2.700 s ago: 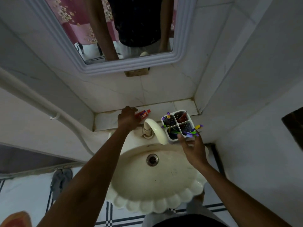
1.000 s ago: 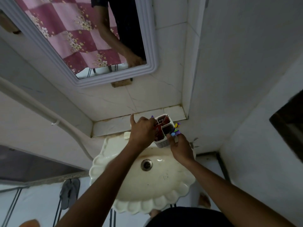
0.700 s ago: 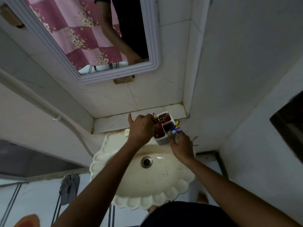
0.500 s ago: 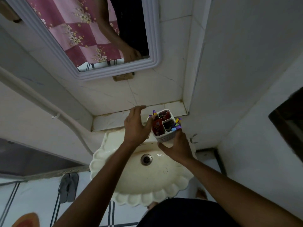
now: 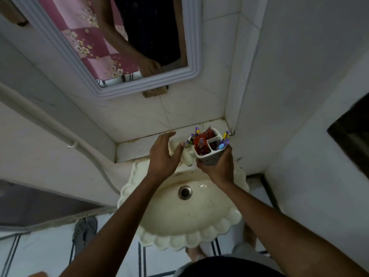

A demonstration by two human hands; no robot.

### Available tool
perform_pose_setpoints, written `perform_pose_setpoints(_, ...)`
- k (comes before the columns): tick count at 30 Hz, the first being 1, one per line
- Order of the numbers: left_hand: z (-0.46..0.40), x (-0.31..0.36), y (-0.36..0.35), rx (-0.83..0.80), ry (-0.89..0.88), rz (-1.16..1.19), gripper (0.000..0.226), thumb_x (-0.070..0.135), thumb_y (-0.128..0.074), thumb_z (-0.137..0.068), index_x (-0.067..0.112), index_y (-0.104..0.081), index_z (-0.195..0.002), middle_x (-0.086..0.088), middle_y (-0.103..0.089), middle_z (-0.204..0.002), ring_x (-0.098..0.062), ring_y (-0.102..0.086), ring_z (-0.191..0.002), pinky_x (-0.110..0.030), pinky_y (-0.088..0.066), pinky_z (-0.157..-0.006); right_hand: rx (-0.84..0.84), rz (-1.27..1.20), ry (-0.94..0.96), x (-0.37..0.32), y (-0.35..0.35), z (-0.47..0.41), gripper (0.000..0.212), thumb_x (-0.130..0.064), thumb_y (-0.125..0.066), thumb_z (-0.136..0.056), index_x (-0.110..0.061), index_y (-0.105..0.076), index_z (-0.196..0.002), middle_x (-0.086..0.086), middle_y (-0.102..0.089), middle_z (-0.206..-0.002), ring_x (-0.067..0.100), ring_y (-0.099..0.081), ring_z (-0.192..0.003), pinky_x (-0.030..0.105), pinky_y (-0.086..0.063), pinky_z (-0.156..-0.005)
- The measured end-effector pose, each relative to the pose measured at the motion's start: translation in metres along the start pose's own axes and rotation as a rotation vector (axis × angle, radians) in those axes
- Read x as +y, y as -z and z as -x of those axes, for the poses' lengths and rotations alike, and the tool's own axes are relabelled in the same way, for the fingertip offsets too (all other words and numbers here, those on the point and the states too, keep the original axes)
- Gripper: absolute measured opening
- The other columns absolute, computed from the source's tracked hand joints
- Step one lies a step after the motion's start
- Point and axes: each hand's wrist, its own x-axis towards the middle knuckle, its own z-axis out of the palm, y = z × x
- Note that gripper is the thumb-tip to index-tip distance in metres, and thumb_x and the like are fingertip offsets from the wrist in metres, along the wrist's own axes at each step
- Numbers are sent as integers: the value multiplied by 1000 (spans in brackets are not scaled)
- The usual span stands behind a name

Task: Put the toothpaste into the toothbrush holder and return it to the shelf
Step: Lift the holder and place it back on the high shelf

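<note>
Two bare forearms reach forward over a cream, scallop-edged ceramic sink (image 5: 199, 234) with a round metal drain (image 5: 185, 192) in its bowl; below it lies a white tiled floor with dark stripes (image 5: 40, 252), where a pair of grey slippers (image 5: 84, 230) sits to the left. Past the basin's back edge, the right hand (image 5: 218, 168) has its grip clenched from below around a white, perforated plastic toothbrush holder with four compartments (image 5: 209, 156), held upright above the sink rim. A red toothpaste tube (image 5: 201, 143) stands in the holder's left compartment, with purple, yellow and blue toothbrush ends (image 5: 223, 140) sticking out around it. The left hand (image 5: 162, 156) hovers just beside the holder, its grip released, fingers spread and empty, above the cream tap (image 5: 186, 156). Behind both runs a narrow white tiled shelf (image 5: 135, 146) meeting the corner of the white tiled walls. Farther up hangs a white-framed mirror (image 5: 191, 56), reflecting a pink checked cloth and the person's arm.
</note>
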Motion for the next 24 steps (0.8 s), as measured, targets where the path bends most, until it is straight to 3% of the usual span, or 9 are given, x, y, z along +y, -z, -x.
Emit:
perform_pose_setpoints(8,-18,18,28,72,-126,-11,50,48,-66,-102,18,-61,-141,-1,-62,-140,-17,-59,-128,-47,-51,-108,117,-30,144,-52,48,-4,127,-64,-100,-50,-25,-43,-157,2,-61,-143,27,-61,-133,44,-60,-100)
perform_pose_setpoints(12,-24,50,53,167,-181,-25,51,48,-66,-101,19,-60,-142,-1,-62,-141,-18,-59,-129,-49,-50,-109,181,-93,274,-104,79,-15,123,-63,-101,-50,-24,-46,-154,3,-63,-142,28,-63,-131,39,-60,-98)
perform_pose_setpoints(18,-40,123,110,374,-293,-47,51,45,-68,-101,15,-61,-141,-6,-63,-138,-22,-60,-125,-44,-52,-103,248,-187,535,-210,141,-37,118,-70,-100,-54,-23,-50,-150,-1,-66,-139,25,-66,-126,48,-63,-96)
perform_pose_setpoints(24,-52,206,172,496,-391,-106,54,48,-65,-102,18,-57,-146,-5,-59,-145,-20,-55,-131,-41,-47,-110,335,-267,731,-317,212,-39,117,-76,-93,-53,-20,-51,-147,-1,-63,-138,23,-61,-124,39,-61,-94)
